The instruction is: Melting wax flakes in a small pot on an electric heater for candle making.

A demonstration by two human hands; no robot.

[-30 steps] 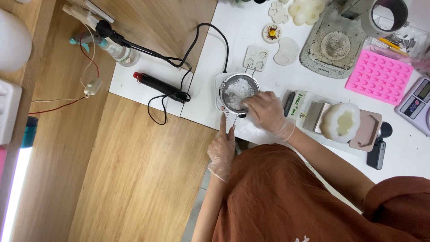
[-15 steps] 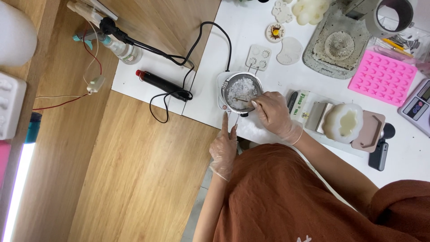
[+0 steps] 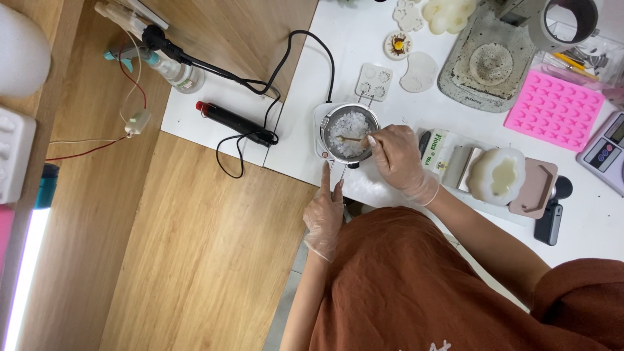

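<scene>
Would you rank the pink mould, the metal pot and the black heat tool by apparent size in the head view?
1. pink mould, largest.
2. metal pot and black heat tool: similar overall, too close to rank.

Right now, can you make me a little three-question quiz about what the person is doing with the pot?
1. True or false: the right hand holds a stick in the pot.
2. What does the left hand touch? A) pot handle B) pink mold C) spray bottle
3. What colour are the flakes in the pot?

Key: 1 true. 2 A. 3 white.
</scene>
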